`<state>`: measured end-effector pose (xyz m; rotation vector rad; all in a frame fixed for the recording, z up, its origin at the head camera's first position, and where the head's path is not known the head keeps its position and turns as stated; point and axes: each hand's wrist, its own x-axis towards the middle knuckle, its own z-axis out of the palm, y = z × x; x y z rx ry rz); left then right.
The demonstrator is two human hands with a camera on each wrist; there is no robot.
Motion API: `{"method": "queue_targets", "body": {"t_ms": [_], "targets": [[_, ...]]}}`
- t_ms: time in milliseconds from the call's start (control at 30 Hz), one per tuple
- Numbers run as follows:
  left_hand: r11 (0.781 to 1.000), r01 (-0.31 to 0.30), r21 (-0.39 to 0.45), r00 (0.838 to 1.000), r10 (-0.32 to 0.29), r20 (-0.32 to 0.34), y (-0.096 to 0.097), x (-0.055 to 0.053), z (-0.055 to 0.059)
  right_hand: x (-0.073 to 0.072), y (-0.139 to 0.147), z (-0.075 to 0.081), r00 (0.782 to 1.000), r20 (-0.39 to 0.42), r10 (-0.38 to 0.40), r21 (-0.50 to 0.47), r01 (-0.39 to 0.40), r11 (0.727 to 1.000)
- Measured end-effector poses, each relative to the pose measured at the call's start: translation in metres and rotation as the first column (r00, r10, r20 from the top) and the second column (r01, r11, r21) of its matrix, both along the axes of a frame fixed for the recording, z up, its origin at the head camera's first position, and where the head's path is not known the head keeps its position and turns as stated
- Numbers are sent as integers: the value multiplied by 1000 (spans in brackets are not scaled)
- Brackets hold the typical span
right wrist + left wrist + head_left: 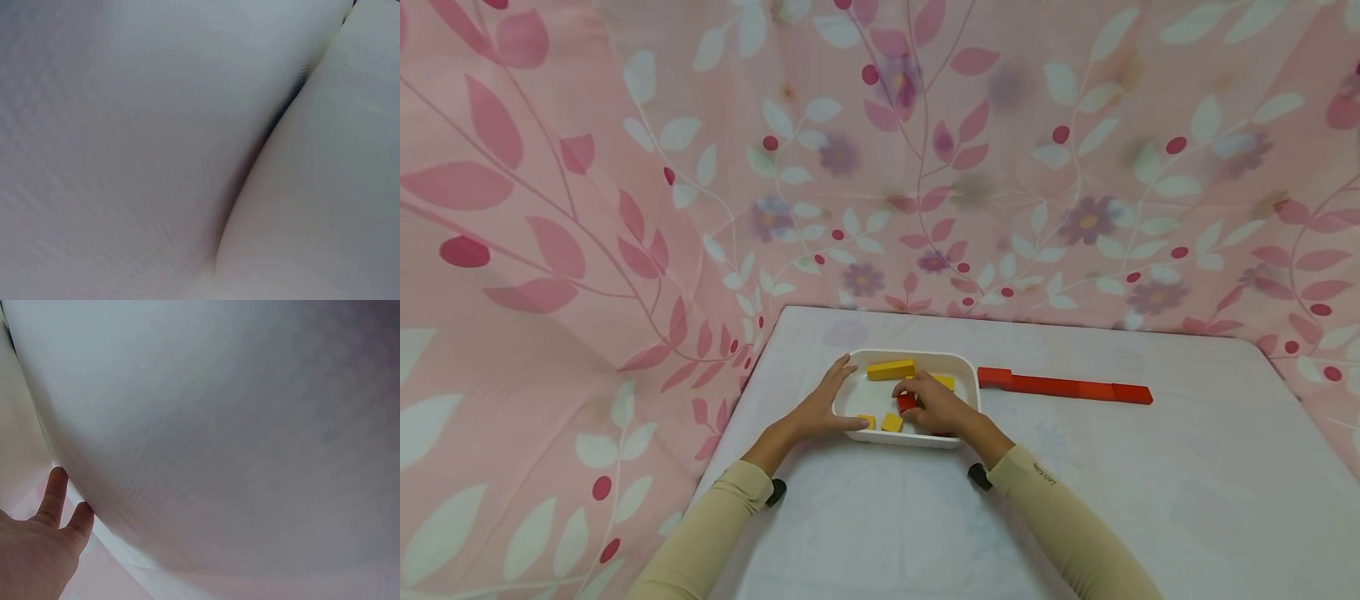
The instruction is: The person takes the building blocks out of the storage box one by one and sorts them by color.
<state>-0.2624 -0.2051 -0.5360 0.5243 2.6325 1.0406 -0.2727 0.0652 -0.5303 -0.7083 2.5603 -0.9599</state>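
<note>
A white tray (917, 442) holds yellow and red blocks. My left hand (816, 410) spans the tray's left end, fingers spread at the rim and thumb lying over the near edge by a small yellow block (868, 420). In the left wrist view, two fingertips of the left hand (40, 550) touch a white edge. Inside the tray, my right hand (942, 407) pinches a red block (907, 402) between thumb and fingers. Close by lie a yellow cube (892, 422), a long yellow block (891, 369) and another yellow block (943, 382), partly hidden behind the right hand.
Right of the tray, a row of red blocks (1060, 387) stretches across the white-covered table (880, 517). Pink floral cloth (880, 167) hangs behind the table and on the left. The right wrist view shows only pale, blurred surfaces.
</note>
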Motion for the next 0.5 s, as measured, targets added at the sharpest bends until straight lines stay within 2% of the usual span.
{"method": "queue_targets", "body": {"t_ms": [267, 500], "targets": [[1000, 8, -5, 1000, -8, 0, 0, 0, 2, 0, 0, 3, 1000, -5, -4, -16, 3, 1000], [1000, 16, -13, 1000, -16, -3, 1, 2, 3, 5, 4, 9, 996, -80, -49, -123, 39, 992]]}}
